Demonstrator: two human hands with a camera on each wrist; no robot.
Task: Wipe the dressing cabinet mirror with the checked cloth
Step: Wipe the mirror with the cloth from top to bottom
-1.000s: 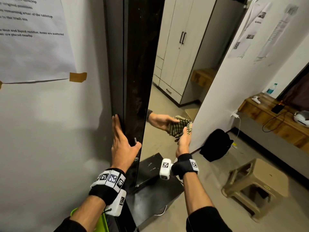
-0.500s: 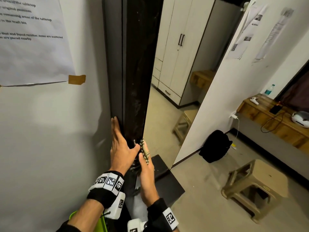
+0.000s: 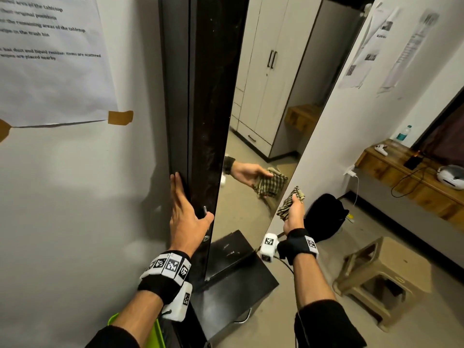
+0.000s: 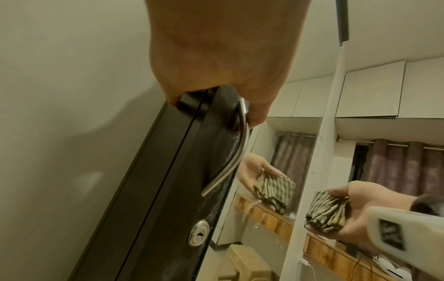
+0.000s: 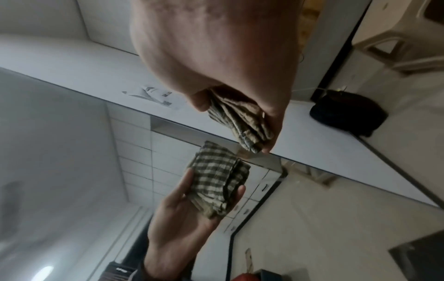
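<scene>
The tall mirror (image 3: 263, 116) is set in a dark cabinet door (image 3: 203, 101), which stands close to the left wall. My left hand (image 3: 187, 214) clasps the door's edge, fingers straight up along its side and thumb by the metal handle (image 4: 236, 152). My right hand (image 3: 293, 214) grips the folded checked cloth (image 3: 291, 200) at the mirror's lower right edge, a little off the glass. The wrist views show the cloth (image 4: 326, 211) bunched between thumb and fingers (image 5: 240, 121). Its reflection (image 5: 216, 180) shows in the glass.
A beige plastic stool (image 3: 384, 280) and a black bag (image 3: 326, 217) sit on the floor to the right. Further right is a wooden shelf (image 3: 411, 182) holding a bottle, cables and devices. The cabinet's dark base (image 3: 238, 280) juts out below the mirror. A keyhole (image 4: 199, 234) sits under the handle.
My right hand with the cloth went from the mirror's right side to its left edge beside my left hand, then swept back to the right edge. My left hand stayed put.
</scene>
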